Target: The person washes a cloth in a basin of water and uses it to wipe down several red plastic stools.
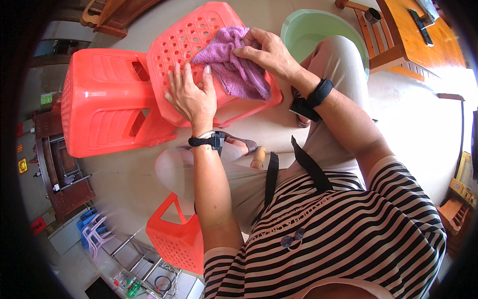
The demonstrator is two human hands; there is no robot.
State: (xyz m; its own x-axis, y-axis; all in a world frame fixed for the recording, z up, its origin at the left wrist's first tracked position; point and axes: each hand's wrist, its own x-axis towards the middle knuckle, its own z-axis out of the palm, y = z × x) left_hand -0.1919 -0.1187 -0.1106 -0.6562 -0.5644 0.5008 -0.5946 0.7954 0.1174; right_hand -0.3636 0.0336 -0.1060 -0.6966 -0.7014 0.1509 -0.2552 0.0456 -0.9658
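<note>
A red plastic stool [175, 41] with a perforated seat stands before me, its seat turned up towards the camera. My left hand [194, 93] lies spread on the seat near its lower edge, fingers apart. Over the seat's right part drapes a crumpled purple cloth [239, 71]. My right hand [265, 52] pinches the cloth's upper edge between thumb and fingers. The fingertips of my left hand are close to the cloth's left corner.
Another red stool [108, 101] lies on its side at the left, touching the first. A green basin [302, 33] is beyond my right knee. One more red stool [179, 239] is at lower left. A wooden table [429, 48] stands at upper right.
</note>
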